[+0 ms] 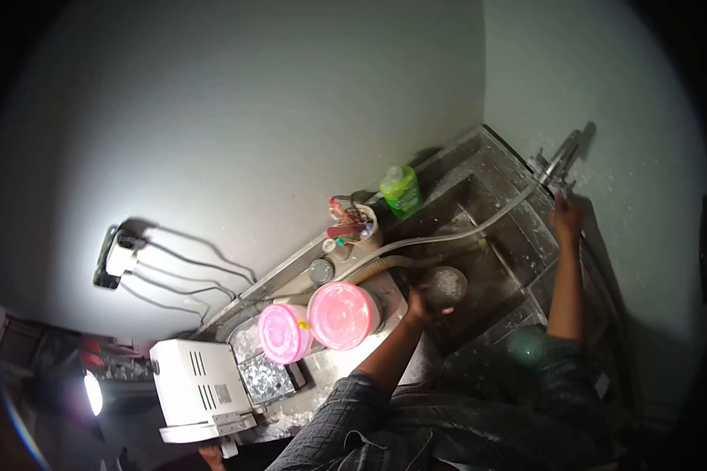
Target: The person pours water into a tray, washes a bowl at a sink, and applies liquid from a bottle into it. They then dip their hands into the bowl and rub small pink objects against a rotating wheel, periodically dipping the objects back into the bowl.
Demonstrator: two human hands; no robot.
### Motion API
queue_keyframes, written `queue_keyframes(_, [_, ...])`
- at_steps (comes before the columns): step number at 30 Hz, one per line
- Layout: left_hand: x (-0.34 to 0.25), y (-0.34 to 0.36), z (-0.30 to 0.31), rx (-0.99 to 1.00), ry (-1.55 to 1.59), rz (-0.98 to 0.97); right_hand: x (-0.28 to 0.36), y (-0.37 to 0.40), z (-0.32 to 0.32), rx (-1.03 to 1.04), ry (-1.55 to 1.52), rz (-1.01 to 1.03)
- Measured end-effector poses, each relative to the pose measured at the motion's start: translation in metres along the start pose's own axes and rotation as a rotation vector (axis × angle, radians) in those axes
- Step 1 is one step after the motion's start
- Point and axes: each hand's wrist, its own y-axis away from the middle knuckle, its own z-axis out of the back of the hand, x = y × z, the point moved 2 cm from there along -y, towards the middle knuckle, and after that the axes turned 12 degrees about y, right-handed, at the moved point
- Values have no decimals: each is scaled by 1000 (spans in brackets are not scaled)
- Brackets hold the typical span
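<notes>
My left hand (421,308) grips the near side of a round bowl (448,286) with a whitish, cloudy inside, held over the sink (518,275). The bowl's exact contents are hard to make out. On the right, my right hand (566,220) is closed at the underside of a metal wall tap (560,166), and its fingers are partly hidden. A pale hose (456,235) runs from the tap across the sink to the left. A ribbed brownish hose (393,265) lies below it.
Two pink-lidded tubs (340,315) stand left of the sink. Behind them are a cup of tools (365,228) and a green bottle (401,191). A white machine (200,388) and plugged-in cords (184,271) are farther left. Another person's hand (212,455) shows at bottom left.
</notes>
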Motion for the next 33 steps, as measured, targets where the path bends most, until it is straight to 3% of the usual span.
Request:
queue_keyframes(1, [2, 7, 0, 13, 8, -30, -30, -2, -22, 34, 172, 119])
queue_keyframes(2, [0, 20, 4, 3, -41, -64, -7, 58, -46, 426, -426, -68])
queue_keyframes(3, [4, 29, 9, -23, -97, -64, 8, 103, -54, 606, -640, -201])
queue_keyframes(4, [8, 48, 9, -29, -118, -72, 7, 134, -66, 610, -423, -272])
queue_keyframes(5, [11, 68, 5, -34, -140, -86, 62, 187, -41, 360, 477, 42])
queue_keyframes(6, [15, 86, 7, -75, -168, -131, 68, 222, -46, 221, 546, 208])
queue_keyframes(7, [16, 98, 24, 4, -109, -100, 71, 251, -51, 81, 602, 374])
queue_keyframes(9, [17, 136, 22, 81, -121, -83, 76, 276, -68, 460, 103, 211])
queue_keyframes(11, [30, 179, 21, 19, -243, -87, 86, 309, -65, 647, 305, 267])
queue_keyframes(13, [42, 218, 48, 39, -206, -97, 95, 336, -63, 560, 383, 526])
queue_keyframes(15, [59, 271, 72, 13, -155, -111, 114, 351, -56, 726, 411, 551])
queue_keyframes(18, [98, 340, 126, 34, -86, -340, 125, 373, -61, 850, 323, 626])
queue_keyframes(19, [113, 371, 138, -54, -31, -402, 132, 385, -60, 873, 344, 674])
queue_keyframes(21, [151, 410, 178, -97, 107, -589, 148, 418, -56, 881, 397, 855])
queue_keyframes(27, [286, 519, 292, -300, 485, -1028, 146, 572, -73, 1093, 419, 1214])
queue_keyframes(29, [327, 560, 300, -278, 550, -1121, 142, 635, -73, 1351, 332, 1360])
queue_keyframes(30, [370, 586, 316, -327, 575, -1164, 144, 689, -55, 1452, 499, 1451])
queue_keyframes(31, [387, 603, 312, -402, 634, -1219, 155, 721, -43, 1504, 633, 1515])
queue_keyframes(33, [420, 620, 326, -465, 724, -1287, 151, 756, -40, 1576, 626, 1576])
